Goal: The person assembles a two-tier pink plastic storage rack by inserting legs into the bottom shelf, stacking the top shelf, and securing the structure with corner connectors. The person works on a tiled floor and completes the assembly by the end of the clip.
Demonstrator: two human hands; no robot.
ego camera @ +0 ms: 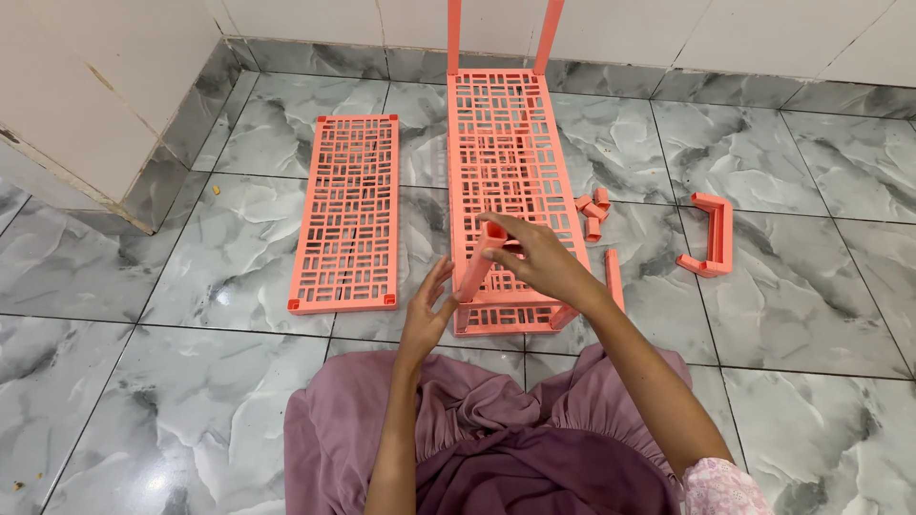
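Note:
A salmon-pink lattice shelf panel (506, 143) lies on the floor in front of me, with two pink poles (547, 33) standing at its far end. My right hand (534, 259) grips the top of a short pink tube (474, 277) that stands tilted at the panel's near left corner. My left hand (426, 319) has its fingers spread and touches the tube's lower end. A second lattice panel (348, 210) lies flat to the left.
Several small pink connectors (592, 212) lie right of the panel, with a loose pink tube (614, 278) near my right wrist. A pink U-shaped handle piece (714, 236) rests farther right. White tiled walls edge the grey marble floor (792, 324). My purple skirt (515, 439) covers the foreground.

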